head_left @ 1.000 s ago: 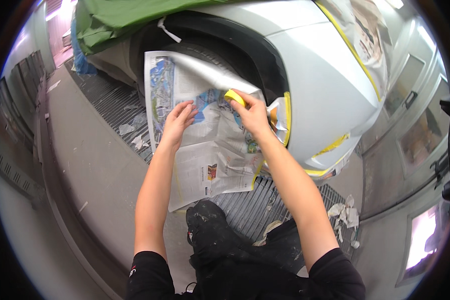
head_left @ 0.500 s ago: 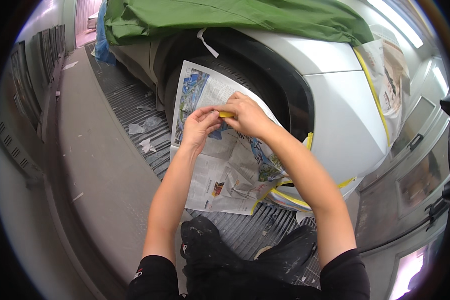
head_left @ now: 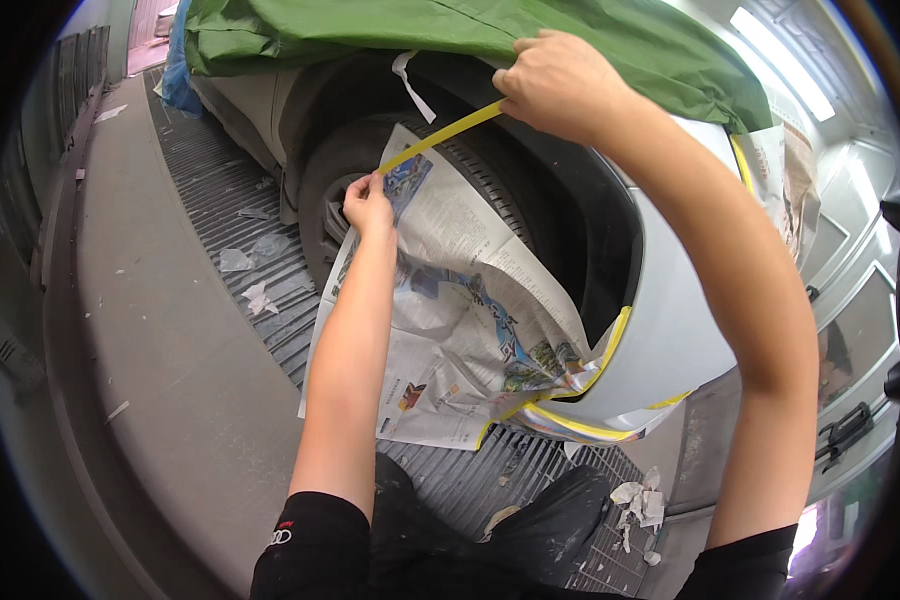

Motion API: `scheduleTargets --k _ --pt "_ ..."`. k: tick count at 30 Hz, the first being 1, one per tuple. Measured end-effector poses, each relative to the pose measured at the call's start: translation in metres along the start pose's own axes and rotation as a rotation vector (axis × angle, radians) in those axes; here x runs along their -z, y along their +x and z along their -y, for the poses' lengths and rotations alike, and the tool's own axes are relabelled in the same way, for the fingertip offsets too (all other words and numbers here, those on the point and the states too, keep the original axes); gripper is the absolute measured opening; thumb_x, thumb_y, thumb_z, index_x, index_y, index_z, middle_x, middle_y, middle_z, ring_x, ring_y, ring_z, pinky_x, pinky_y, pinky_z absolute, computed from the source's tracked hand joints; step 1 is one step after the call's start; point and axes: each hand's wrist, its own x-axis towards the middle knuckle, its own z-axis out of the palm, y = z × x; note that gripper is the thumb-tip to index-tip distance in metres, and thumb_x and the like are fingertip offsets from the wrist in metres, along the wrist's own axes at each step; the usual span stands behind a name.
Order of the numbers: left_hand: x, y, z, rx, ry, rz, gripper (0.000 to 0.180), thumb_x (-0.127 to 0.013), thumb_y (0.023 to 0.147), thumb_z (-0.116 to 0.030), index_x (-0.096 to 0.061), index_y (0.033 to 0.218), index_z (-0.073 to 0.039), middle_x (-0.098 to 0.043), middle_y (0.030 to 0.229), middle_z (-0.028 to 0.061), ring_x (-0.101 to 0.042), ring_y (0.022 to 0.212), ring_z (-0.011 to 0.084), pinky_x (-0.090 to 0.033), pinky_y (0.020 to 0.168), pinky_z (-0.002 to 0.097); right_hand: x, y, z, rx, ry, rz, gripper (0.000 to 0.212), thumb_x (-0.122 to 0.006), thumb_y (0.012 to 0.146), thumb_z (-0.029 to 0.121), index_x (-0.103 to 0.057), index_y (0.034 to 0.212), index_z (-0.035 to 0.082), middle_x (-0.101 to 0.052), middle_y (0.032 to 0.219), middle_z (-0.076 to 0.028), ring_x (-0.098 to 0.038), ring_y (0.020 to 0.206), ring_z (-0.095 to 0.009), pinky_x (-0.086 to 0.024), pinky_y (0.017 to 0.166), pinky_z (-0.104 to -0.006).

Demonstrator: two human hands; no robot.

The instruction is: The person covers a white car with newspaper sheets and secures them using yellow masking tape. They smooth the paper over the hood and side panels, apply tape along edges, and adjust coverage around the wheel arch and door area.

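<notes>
A strip of yellow masking tape (head_left: 445, 133) is stretched slantwise between my two hands, in front of the wheel arch. My left hand (head_left: 370, 207) pinches its lower end at the top corner of a newspaper sheet (head_left: 440, 215). Higher up on the right, my right hand (head_left: 560, 88) is closed on the other end; whether a roll sits inside it is hidden. The sheet hangs creased over part of the tyre (head_left: 320, 160). Yellow tape edging (head_left: 610, 350) fixes its right side along the pale car bumper (head_left: 682, 270).
A green cover (head_left: 370, 28) drapes over the car above the wheel arch, with a white strip (head_left: 410, 88) dangling below. Paper scraps (head_left: 260, 298) lie on the floor grating (head_left: 210, 200). Crumpled paper (head_left: 642, 500) lies by my legs. A grey door (head_left: 860, 330) stands right.
My right hand has moved up and right, drawing out a length of yellow tape. My left hand has moved up and left to the newspaper's corner. The view has shifted slightly.
</notes>
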Motion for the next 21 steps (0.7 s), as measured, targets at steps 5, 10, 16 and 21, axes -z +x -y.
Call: scheduleTargets --k 5,10,16,21 --pt "-0.04 -0.001 0.007 0.04 0.04 -0.18 0.016 -0.078 0.094 -0.013 -0.071 0.1 0.0 -0.072 0.093 0.0078 -0.066 0.084 0.0185 -0.053 0.081 0.0338 -0.028 -0.003 0.008 -0.22 -0.076 0.064 0.012 -0.065 0.084 0.015 -0.074 0.077 0.009 -0.071 0.07 -0.011 -0.071 0.082 -0.029 -0.055 0.075 -0.0413" --pt "-0.059 -0.005 -0.013 -0.078 0.189 -0.236 0.015 -0.076 0.094 -0.013 -0.069 0.099 -0.001 -0.072 0.096 0.0112 -0.068 0.087 0.0243 -0.054 0.084 0.038 -0.033 -0.006 -0.003 -0.324 -0.08 -0.043 0.013 -0.066 0.08 0.012 -0.074 0.07 0.009 -0.071 0.069 -0.011 -0.071 0.082 -0.03 -0.057 0.073 -0.0431" --pt "-0.064 -0.03 -0.051 0.0 0.245 -0.186 0.056 -0.073 0.099 -0.03 -0.05 0.131 0.009 -0.065 0.121 0.024 -0.065 0.112 0.0337 -0.048 0.105 0.0436 -0.043 -0.001 0.011 -0.345 -0.175 -0.028 0.013 -0.068 0.078 0.014 -0.075 0.068 0.013 -0.072 0.068 -0.006 -0.07 0.083 -0.025 -0.051 0.066 -0.0354" --pt "-0.084 -0.066 -0.069 -0.081 0.368 0.239 0.121 -0.054 0.094 -0.078 -0.023 0.151 0.025 -0.022 0.161 0.0429 -0.021 0.156 0.048 -0.018 0.128 0.0488 -0.047 0.003 0.016 -0.383 -0.219 -0.031 0.015 -0.069 0.082 0.02 -0.079 0.071 0.014 -0.075 0.072 -0.007 -0.072 0.08 -0.027 -0.051 0.067 -0.0376"
